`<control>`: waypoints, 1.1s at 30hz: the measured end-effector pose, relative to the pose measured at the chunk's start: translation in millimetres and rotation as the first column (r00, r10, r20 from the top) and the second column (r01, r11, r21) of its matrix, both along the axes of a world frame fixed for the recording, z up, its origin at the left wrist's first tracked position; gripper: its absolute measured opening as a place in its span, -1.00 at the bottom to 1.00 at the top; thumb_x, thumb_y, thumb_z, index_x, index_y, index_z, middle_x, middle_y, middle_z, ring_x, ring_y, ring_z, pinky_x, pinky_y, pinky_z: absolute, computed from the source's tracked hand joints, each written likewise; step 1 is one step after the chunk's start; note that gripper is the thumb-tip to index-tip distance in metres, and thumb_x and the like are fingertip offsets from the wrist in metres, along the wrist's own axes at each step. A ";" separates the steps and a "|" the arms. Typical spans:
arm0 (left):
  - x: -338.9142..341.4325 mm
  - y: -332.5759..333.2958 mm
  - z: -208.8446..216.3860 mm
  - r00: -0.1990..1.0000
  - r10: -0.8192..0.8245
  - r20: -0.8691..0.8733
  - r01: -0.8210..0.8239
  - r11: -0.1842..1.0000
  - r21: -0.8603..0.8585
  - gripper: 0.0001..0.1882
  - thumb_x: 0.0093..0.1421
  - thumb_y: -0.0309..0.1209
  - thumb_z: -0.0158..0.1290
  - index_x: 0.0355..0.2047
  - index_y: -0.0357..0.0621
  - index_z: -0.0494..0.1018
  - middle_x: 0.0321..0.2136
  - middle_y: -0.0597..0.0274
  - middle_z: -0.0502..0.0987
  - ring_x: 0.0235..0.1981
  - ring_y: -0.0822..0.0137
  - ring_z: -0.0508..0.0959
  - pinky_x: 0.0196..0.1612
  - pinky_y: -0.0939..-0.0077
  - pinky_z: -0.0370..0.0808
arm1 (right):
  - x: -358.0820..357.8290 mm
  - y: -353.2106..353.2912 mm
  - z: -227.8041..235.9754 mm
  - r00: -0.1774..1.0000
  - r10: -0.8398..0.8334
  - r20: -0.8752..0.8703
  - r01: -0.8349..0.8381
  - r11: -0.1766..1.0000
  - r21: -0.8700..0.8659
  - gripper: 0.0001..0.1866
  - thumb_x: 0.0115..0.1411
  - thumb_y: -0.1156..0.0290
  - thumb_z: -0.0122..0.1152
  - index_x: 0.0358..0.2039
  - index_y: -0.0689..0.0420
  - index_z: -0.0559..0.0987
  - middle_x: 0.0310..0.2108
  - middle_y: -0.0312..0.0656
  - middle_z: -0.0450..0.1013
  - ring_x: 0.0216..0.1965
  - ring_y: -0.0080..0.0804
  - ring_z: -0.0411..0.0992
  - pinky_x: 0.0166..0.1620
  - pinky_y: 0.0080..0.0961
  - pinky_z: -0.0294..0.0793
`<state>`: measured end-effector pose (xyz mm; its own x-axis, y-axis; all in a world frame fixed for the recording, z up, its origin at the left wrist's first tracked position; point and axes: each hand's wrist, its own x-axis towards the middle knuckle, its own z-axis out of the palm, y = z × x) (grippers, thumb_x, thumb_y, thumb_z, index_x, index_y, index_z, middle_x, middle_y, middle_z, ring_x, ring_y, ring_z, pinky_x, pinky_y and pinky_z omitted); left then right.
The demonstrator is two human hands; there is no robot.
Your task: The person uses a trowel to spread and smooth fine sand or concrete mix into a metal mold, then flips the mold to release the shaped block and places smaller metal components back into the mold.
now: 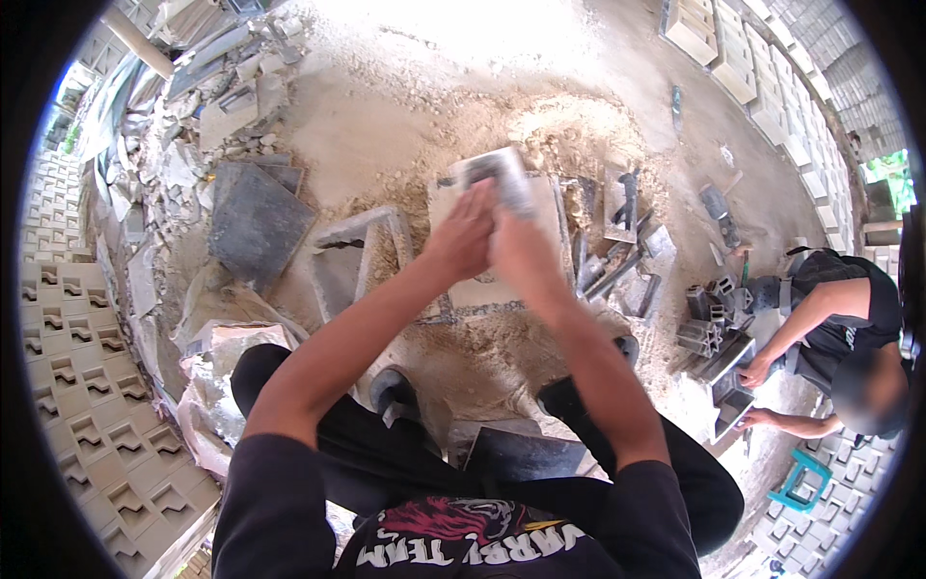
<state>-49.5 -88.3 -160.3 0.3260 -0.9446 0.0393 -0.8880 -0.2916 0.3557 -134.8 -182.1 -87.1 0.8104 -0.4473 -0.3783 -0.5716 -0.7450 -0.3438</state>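
Both hands raised together over sandy ground. Left hand (465, 234) and right hand (514, 243) closed around one blurred grey metal piece (502, 174), held above one pale flat slab (492, 236). One co-worker (849, 328) crouches right.

Dark short-sleeved shirt (463, 521) with a printed chest graphic and pale lettering, black trousers (386, 454), dark shoes (391, 391); forearms bare, both hands ungloved.

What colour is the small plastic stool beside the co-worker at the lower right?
The small plastic stool is teal green, seen in the head view, standing on pale patterned blocks.
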 end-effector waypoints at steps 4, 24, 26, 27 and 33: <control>22.2 77.8 -15.3 0.997 -0.024 0.068 0.006 0.965 0.263 -0.30 0.27 -0.20 -0.15 0.29 -0.38 -0.01 0.35 -0.30 -0.16 0.41 -0.10 -0.19 0.42 0.18 -0.16 | 23.8 75.6 -34.8 0.998 0.011 0.058 -0.015 0.997 0.076 -0.68 0.29 0.45 -0.21 -0.11 0.34 0.47 -0.35 0.16 0.54 -0.29 0.06 0.55 -0.21 -0.08 0.54; -9.3 -56.9 -2.2 0.948 -0.164 -0.271 0.105 0.970 -0.221 -0.36 0.31 -0.26 -0.14 0.26 -0.47 0.05 0.30 -0.35 0.02 0.37 -0.10 0.00 0.41 0.24 -0.14 | -32.7 -34.5 5.4 0.967 -0.245 0.066 0.236 0.964 0.121 -0.72 0.26 0.38 -0.09 -0.26 0.29 0.55 -0.40 0.14 0.54 -0.32 0.07 0.55 -0.26 -0.09 0.53; 15.6 6.3 0.3 0.981 -0.044 -0.191 0.050 0.998 0.024 -0.35 0.29 -0.21 -0.12 0.25 -0.44 0.09 0.31 -0.35 -0.03 0.39 -0.11 -0.09 0.42 0.18 -0.16 | 1.7 8.5 -12.8 0.998 -0.069 -0.001 0.069 0.993 0.094 -0.72 0.30 0.42 -0.18 -0.32 0.30 0.51 -0.43 0.12 0.54 -0.37 0.00 0.56 -0.29 -0.12 0.55; 31.5 42.8 -5.4 0.993 -0.102 -0.055 0.110 0.979 0.169 -0.35 0.29 -0.22 -0.12 0.26 -0.42 0.08 0.32 -0.33 -0.07 0.40 -0.10 -0.12 0.42 0.19 -0.17 | 14.7 37.1 -29.2 0.998 0.006 0.069 -0.011 0.997 0.082 -0.72 0.30 0.42 -0.18 -0.29 0.31 0.51 -0.43 0.11 0.54 -0.37 0.00 0.56 -0.28 -0.11 0.55; 43.3 67.0 -36.7 0.986 -0.162 -0.032 0.165 0.958 0.235 -0.39 0.31 -0.29 -0.20 0.30 -0.36 0.02 0.37 -0.22 -0.16 0.42 -0.01 -0.21 0.44 0.25 -0.24 | 20.3 58.7 -40.7 0.999 -0.029 0.038 0.022 0.985 0.170 -0.73 0.28 0.43 -0.15 -0.23 0.30 0.51 -0.42 0.10 0.55 -0.36 0.02 0.57 -0.27 -0.11 0.57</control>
<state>-6.2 -21.3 -197.0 0.1652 -0.9669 -0.1945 -0.9265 -0.2198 0.3055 -114.5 -123.4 -127.8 0.8159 -0.3997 -0.4178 -0.5726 -0.6595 -0.4871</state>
